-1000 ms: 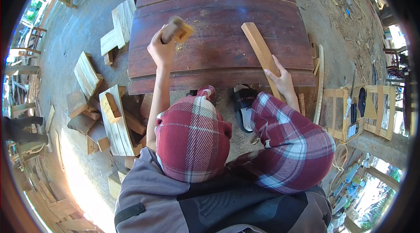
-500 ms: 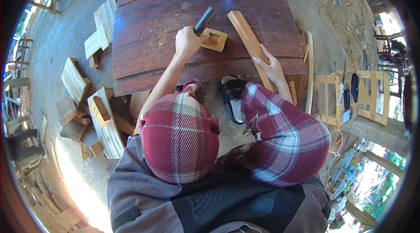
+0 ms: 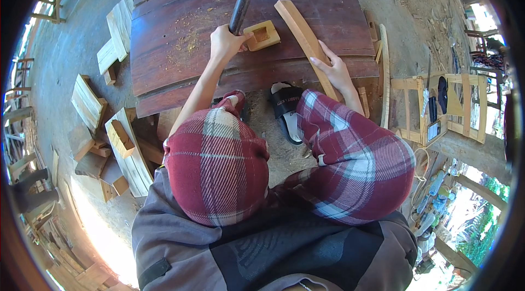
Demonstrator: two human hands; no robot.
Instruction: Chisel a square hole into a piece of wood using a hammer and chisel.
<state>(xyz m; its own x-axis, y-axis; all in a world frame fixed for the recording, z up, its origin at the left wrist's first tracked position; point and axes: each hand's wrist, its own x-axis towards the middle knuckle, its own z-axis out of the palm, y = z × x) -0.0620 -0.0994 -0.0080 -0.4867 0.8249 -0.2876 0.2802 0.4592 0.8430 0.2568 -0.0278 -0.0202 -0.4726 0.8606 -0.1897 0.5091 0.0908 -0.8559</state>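
Over reddish boards, the left grip, clasping a dark cylinder, has neared the bar the right grip holds.

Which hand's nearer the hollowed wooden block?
Left. The left hand is right at the left end of the hollowed wooden block, gripping a dark cylinder. The right hand is farther off to its right, on the wooden bar.
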